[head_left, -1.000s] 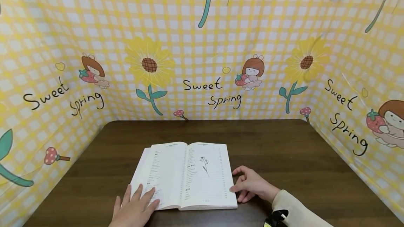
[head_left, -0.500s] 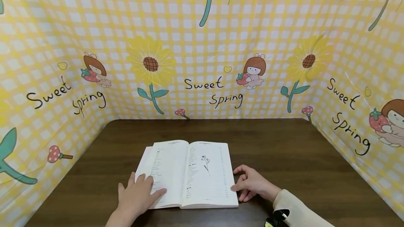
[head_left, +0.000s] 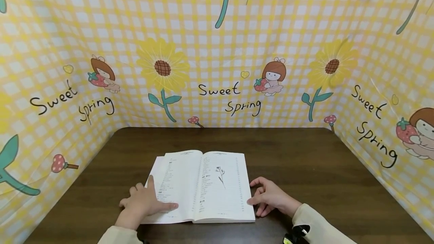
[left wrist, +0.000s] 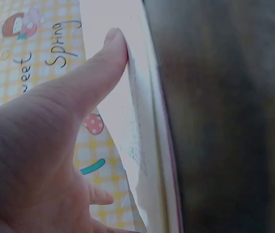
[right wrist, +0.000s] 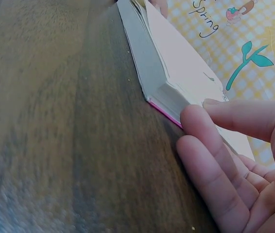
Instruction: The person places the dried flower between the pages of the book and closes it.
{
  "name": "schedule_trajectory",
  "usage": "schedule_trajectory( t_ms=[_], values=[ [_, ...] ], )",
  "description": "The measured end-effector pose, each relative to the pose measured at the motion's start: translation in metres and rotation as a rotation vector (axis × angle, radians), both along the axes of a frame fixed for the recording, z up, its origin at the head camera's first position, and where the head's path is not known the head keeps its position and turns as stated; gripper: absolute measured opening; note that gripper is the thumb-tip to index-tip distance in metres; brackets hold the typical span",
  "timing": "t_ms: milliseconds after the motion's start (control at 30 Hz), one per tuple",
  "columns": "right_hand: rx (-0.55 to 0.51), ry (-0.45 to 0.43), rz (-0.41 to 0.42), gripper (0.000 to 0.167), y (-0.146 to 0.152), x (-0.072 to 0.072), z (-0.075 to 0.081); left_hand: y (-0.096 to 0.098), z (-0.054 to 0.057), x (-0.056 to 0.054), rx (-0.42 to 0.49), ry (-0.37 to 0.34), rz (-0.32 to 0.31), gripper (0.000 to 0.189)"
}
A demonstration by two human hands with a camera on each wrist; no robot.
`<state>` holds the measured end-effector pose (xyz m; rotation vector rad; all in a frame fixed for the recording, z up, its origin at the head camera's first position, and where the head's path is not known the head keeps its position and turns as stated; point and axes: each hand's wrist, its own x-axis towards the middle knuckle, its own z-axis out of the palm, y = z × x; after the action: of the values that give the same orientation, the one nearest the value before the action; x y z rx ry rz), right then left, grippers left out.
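A thick book (head_left: 220, 183) lies open on the dark wooden table (head_left: 288, 153), with printed lines on both pages and a flower drawing on the right one. My left hand (head_left: 137, 202) is at its lower left edge. The left thumb (left wrist: 101, 65) lies straight across the left page, while the other fingers spread toward the outer edge. At the right edge, my right hand (head_left: 271, 197) holds the book between thumb and bent fingers. In the right wrist view its thumb is at the page edge and its fingertips (right wrist: 196, 116) are against the side of the page block.
A yellow checked cloth (head_left: 217, 48) with sunflowers, cartoon figures and "Sweet Spring" lettering hangs round the table's back and sides. Light sleeves (head_left: 318, 225) cover both forearms, and a dark strapped device (head_left: 298, 233) is at the right wrist.
My left hand has shifted from the lower left page out to the left edge and turned, its thumb now pointing right across the page. My right hand stays in place.
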<state>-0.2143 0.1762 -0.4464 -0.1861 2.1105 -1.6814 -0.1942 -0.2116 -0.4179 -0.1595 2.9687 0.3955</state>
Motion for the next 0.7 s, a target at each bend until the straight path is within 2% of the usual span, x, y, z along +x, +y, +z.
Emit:
schedule_trajectory(
  t_ms=[467, 700],
  values=[
    [-0.011, 0.010, 0.000, 0.058, 0.002, -0.001, 0.001, 0.002, 0.003, -0.016, 0.151, -0.020, 0.111, 0.154],
    [-0.010, -0.003, 0.007, 0.058, 0.001, 0.000, 0.002, 0.001, 0.000, -0.014, 0.159, -0.034, 0.119, 0.157]
  ],
)
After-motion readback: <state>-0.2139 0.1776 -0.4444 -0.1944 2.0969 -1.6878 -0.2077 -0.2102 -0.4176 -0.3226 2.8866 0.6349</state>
